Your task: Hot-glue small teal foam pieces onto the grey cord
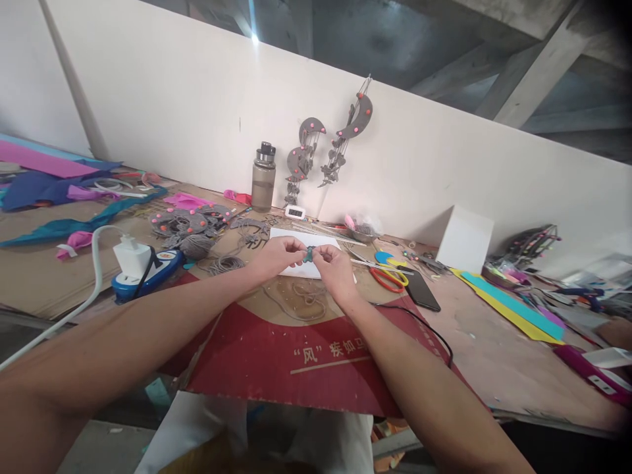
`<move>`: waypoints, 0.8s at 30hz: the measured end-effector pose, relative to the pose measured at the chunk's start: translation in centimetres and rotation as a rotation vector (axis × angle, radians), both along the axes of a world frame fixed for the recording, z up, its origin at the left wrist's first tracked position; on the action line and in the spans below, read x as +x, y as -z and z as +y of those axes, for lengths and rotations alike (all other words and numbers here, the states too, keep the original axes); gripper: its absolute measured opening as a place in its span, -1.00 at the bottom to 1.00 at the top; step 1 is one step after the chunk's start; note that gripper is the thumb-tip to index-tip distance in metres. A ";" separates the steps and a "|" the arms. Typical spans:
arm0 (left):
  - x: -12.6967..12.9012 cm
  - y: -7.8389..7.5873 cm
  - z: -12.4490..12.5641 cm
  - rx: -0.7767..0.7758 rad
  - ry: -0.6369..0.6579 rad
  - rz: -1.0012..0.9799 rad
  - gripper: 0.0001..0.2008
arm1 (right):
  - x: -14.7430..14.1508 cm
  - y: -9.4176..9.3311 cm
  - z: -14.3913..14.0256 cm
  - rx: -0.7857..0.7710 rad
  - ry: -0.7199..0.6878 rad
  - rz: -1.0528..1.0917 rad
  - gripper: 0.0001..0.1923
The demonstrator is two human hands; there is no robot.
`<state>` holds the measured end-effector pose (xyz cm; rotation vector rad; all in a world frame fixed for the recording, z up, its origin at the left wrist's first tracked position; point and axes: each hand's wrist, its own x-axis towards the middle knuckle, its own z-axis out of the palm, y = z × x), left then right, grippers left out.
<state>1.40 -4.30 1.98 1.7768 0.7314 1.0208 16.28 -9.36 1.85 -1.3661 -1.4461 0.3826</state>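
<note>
Both my hands meet over a white sheet of paper (284, 234) in the middle of the work surface. Between the fingertips sits a small dark green piece (309, 254), too small to tell its kind. My left hand (279, 255) pinches it from one side, and my right hand (334, 268) pinches it from the other. Below them a loose grey cord (306, 303) lies on the red and brown cardboard (257, 352). To the right of my right hand rest scissors with red and yellow handles (388, 280).
A black phone (419, 289) lies right of the scissors. A bottle (264, 178) stands by the white wall, where grey crescent-shaped ornaments (363, 117) hang. At left is a blue power strip (148, 276) with a white plug. Grey yarn (197, 245) and coloured felt (44, 187) lie around.
</note>
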 end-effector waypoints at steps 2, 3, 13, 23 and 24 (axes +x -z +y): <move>0.0 0.0 0.0 0.008 -0.016 0.000 -0.86 | -0.1 0.1 0.0 0.000 -0.007 -0.005 -0.78; 0.1 0.0 0.0 0.009 -0.027 0.001 -0.87 | -0.1 0.1 0.0 0.000 -0.010 -0.010 -0.78; 0.0 0.6 0.4 0.071 -0.059 0.048 -0.90 | -0.1 0.5 0.2 -0.021 -0.025 -0.006 -0.79; -0.2 -0.1 0.1 -0.060 0.016 0.030 -0.76 | 0.3 -0.1 0.4 -0.051 -0.024 0.088 -0.77; -0.2 -0.1 0.1 -0.061 0.031 0.028 -0.75 | 0.4 -0.2 0.3 -0.045 -0.012 0.056 -0.77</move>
